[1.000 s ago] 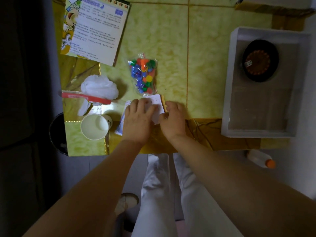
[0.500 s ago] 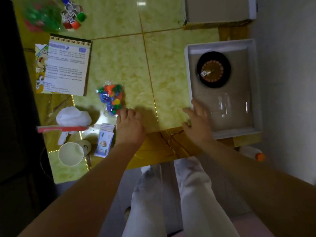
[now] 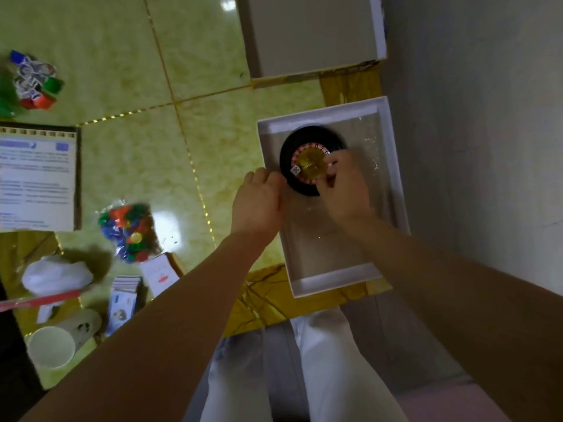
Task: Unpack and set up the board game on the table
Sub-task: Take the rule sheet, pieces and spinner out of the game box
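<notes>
- Broadly, the table [image 3: 213,126] carries everything; the box [image 3: 332,283] sits at its right edge, and every place below is told from that box.
- Box: an open white tray, its long axis running away from the person. A lid [image 3: 310,35] lies just past its far end.
- Rulebook [image 3: 36,178]: well left of the box.
- Wheel [image 3: 286,156]: black and round, inside the box, toward its far left corner, so not yet out on the table.
- Right hand [image 3: 345,190]: inside the box, over the wheel's right and near edge, fingers curled down onto it. This looks like a grip on the wheel, though blur hides the thumb.
- Left hand [image 3: 257,202]: at the box's left wall, just beside the wheel's left edge. Its knuckles bend downward and the fingertips are hidden, so I cannot tell whether it holds the wheel, the wall, or nothing.
- What the next move turns on: the wheel lies between the two hands and slightly ahead of both. Being round, it has no long axis to line up. The right hand is the nearer one, already on it. Lifting it out likely means clearing the left wall toward the bare table beside the box.
- Bag [image 3: 129,231] of coloured chips: left of the box, near the table's front.
- Die [image 3: 295,170]: on the wheel's left part, so it may slide if the wheel tips.
</notes>
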Motion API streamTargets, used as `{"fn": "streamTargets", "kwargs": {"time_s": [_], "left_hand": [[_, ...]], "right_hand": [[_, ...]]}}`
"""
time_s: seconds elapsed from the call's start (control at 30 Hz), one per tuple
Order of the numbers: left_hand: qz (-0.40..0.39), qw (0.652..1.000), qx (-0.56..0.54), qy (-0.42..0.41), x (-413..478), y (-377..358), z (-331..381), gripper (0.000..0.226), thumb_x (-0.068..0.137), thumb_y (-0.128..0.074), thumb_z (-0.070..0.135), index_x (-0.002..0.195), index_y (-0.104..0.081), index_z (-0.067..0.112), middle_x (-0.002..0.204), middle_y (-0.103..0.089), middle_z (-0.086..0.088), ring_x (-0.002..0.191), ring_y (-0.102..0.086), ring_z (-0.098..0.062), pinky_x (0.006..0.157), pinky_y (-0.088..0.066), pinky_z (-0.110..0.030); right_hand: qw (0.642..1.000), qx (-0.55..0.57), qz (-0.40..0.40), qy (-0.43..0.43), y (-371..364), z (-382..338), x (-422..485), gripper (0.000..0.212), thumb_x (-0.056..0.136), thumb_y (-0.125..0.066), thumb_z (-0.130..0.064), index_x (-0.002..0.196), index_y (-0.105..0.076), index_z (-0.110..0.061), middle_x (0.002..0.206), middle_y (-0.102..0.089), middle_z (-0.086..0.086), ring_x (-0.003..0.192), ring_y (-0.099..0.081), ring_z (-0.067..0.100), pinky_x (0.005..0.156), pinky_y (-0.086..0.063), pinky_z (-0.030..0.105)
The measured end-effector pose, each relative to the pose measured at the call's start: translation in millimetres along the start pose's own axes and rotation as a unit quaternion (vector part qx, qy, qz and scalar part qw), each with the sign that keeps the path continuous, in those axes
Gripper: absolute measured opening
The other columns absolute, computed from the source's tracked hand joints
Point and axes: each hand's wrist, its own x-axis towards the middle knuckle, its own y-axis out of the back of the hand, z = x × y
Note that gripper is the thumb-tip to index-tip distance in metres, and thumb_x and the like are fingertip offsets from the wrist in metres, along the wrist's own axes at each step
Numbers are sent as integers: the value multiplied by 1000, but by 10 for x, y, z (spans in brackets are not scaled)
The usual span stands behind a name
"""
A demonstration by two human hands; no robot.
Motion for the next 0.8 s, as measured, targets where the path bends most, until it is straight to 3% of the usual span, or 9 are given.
{"fn": "streamTargets", "kwargs": {"time_s": [0.13,0.23,0.4,0.5,0.6,0.7,0.8], "left_hand": [[9,999,41,24,287,-62,153,41,78,-62,13,119,-61,12,108,-53,-18,99,-48,-38,78,-43,-43],[-7,994,99,38,415,-132,197,43,78,-70,28,119,-61,18,113,-49,-16,102,-45,-35,79,-40,-38],[30,993,104,55,536,-196,201,26,74,-76,23,96,-66,13,99,-53,-16,91,-50,-36,67,-37,-36],[42,997,23,63,585,-155,189,20,79,-70,21,94,-66,8,99,-54,-16,94,-49,-35,71,-37,-35],[65,988,-92,110,583,0,184,21,82,-65,18,98,-62,6,97,-60,-14,92,-53,-30,72,-32,-25],[23,983,-127,131,537,121,179,22,81,-65,18,100,-59,8,83,-66,-9,79,-60,-27,64,-34,-28],[3,975,-164,152,521,166,219,20,79,-67,19,96,-61,11,73,-63,2,75,-61,-21,64,-37,-26]], "right_hand": [[991,-98,-60,65,11,-36,291,50,84,-64,-16,131,-46,-23,131,-40,9,116,-49,27,88,-51,43],[976,-174,-98,91,-41,-34,424,41,85,-64,-20,124,-53,-19,128,-41,8,120,-43,26,90,-49,40],[983,-112,-102,105,-7,3,519,25,85,-60,-13,110,-60,-14,116,-52,5,105,-54,22,79,-47,33],[988,-75,-75,116,40,43,513,22,81,-63,-13,103,-61,-12,110,-53,6,99,-54,23,74,-47,33],[994,-34,-1,104,116,70,492,25,73,-68,-12,97,-61,-10,107,-51,9,101,-52,25,81,-47,34],[995,-29,54,80,200,134,474,26,67,-68,-14,91,-59,-11,106,-48,9,101,-45,24,85,-40,31],[997,28,57,42,307,211,455,22,71,-66,-12,88,-53,-10,100,-46,6,89,-46,18,75,-38,26]]}}
